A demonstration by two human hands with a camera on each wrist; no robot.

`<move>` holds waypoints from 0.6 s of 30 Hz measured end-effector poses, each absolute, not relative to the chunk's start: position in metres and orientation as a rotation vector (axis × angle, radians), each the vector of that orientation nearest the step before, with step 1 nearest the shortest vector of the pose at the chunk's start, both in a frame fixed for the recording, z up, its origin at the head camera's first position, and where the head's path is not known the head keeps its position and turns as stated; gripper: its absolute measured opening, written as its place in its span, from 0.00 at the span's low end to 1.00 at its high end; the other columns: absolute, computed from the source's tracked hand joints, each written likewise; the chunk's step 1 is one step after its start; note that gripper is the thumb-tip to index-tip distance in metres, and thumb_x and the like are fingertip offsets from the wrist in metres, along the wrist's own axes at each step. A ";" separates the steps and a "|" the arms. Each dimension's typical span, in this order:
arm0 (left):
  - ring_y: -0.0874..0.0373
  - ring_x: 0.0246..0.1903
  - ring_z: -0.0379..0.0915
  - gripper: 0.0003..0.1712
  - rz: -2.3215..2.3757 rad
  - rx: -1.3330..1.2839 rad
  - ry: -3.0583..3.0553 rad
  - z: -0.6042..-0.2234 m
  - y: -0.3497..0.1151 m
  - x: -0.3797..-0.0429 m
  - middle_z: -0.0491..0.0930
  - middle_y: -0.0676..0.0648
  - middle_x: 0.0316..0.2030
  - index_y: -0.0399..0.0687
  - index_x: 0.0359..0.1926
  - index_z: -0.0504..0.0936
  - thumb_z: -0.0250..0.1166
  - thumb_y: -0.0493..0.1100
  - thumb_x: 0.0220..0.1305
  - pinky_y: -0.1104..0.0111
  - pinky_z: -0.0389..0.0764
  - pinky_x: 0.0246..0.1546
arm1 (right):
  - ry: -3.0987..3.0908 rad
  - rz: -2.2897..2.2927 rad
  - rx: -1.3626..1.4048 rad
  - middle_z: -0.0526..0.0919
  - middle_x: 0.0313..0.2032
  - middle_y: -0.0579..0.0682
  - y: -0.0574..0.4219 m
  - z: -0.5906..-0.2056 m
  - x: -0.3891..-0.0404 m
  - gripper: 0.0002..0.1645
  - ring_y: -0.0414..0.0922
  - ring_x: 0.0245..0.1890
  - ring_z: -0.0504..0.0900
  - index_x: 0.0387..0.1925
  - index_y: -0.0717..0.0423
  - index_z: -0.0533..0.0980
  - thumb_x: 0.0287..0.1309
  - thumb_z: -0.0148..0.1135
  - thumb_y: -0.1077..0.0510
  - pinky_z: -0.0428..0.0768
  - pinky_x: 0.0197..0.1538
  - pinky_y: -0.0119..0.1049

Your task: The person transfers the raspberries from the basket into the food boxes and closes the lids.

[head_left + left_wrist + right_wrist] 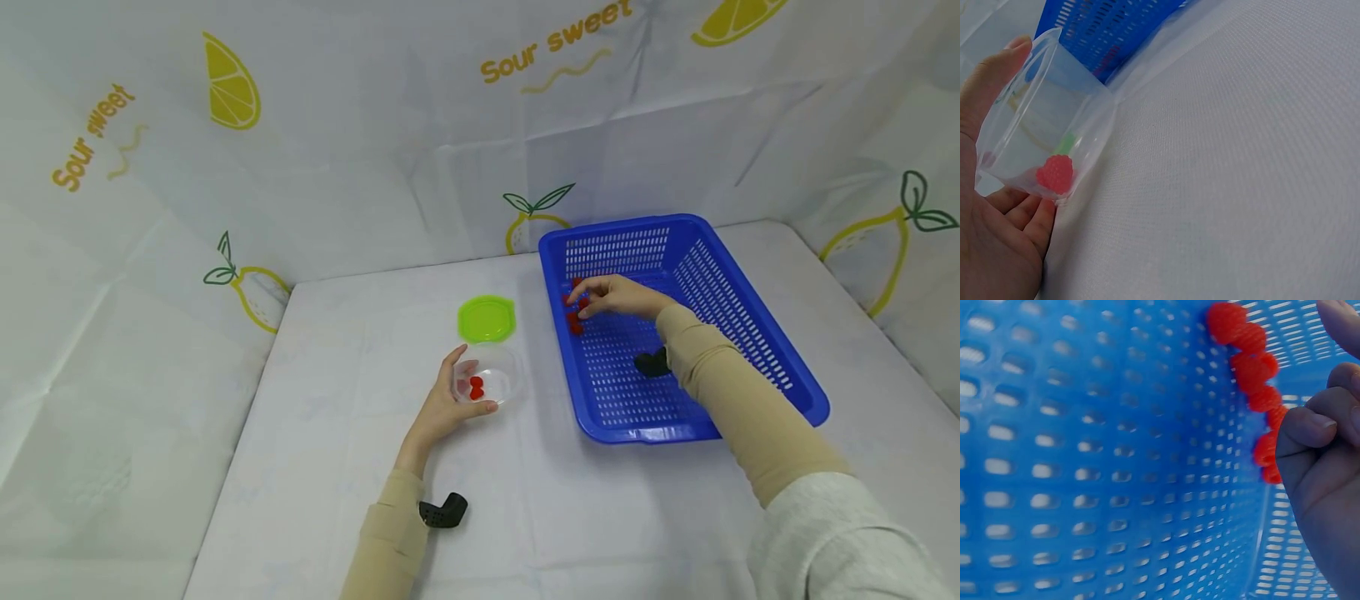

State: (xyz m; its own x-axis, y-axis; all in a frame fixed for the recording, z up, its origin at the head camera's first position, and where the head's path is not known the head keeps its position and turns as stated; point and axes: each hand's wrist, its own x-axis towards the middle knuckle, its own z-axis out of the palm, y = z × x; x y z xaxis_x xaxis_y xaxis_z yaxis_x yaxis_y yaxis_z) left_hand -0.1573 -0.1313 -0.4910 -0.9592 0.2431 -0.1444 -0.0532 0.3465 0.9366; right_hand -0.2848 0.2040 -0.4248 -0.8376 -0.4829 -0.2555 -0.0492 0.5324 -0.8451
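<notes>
My left hand [440,410] grips a clear plastic tub [507,375] on the table, thumb on the near side and fingers round the far side. Inside it lie a couple of red raspberries [476,388]; the left wrist view shows the bumpy red raspberry [1057,174] low against the tub's wall. Over in the blue plastic basket [609,434], my right hand [624,295] reaches down at the left wall, thumb and forefinger apart. Several red raspberries [1251,370] line that wall right by its fingers, partly hidden behind them. Nothing shows between thumb and forefinger.
A bright green lid [486,319] lies flat just behind the tub. The basket's perforated walls stand round my right hand. A white cloth with lemon prints [234,83] hangs behind the white-covered table [330,400].
</notes>
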 end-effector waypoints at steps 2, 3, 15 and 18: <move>0.53 0.62 0.60 0.58 1.657 0.172 2.354 -0.491 -0.131 -0.157 0.65 0.57 0.64 0.76 0.67 0.48 0.77 0.53 0.40 0.50 0.57 0.67 | 2.315 -1.209 -0.439 0.74 0.45 0.56 0.205 -0.428 -0.285 0.20 0.52 0.52 0.66 0.50 0.63 0.74 0.56 0.62 0.59 0.67 0.50 0.41; 0.54 0.62 0.60 0.58 1.660 0.172 2.354 -0.491 -0.131 -0.157 0.65 0.57 0.64 0.76 0.67 0.48 0.77 0.53 0.40 0.49 0.57 0.67 | 2.316 -1.193 -0.444 0.74 0.47 0.57 0.206 -0.430 -0.285 0.20 0.53 0.53 0.66 0.49 0.62 0.75 0.55 0.62 0.59 0.67 0.51 0.42; 0.54 0.63 0.59 0.58 1.668 0.160 2.342 -0.491 -0.131 -0.156 0.65 0.58 0.64 0.78 0.67 0.48 0.77 0.53 0.41 0.50 0.57 0.68 | 2.304 -1.062 -0.509 0.79 0.46 0.57 0.206 -0.448 -0.291 0.14 0.47 0.42 0.68 0.45 0.58 0.79 0.55 0.60 0.62 0.66 0.45 0.38; 0.53 0.62 0.60 0.57 1.679 0.168 2.334 -0.491 -0.131 -0.156 0.65 0.58 0.64 0.77 0.67 0.48 0.76 0.53 0.42 0.50 0.59 0.67 | 2.312 -1.021 -0.515 0.78 0.49 0.57 0.206 -0.448 -0.291 0.15 0.49 0.46 0.69 0.45 0.58 0.79 0.55 0.61 0.60 0.67 0.49 0.39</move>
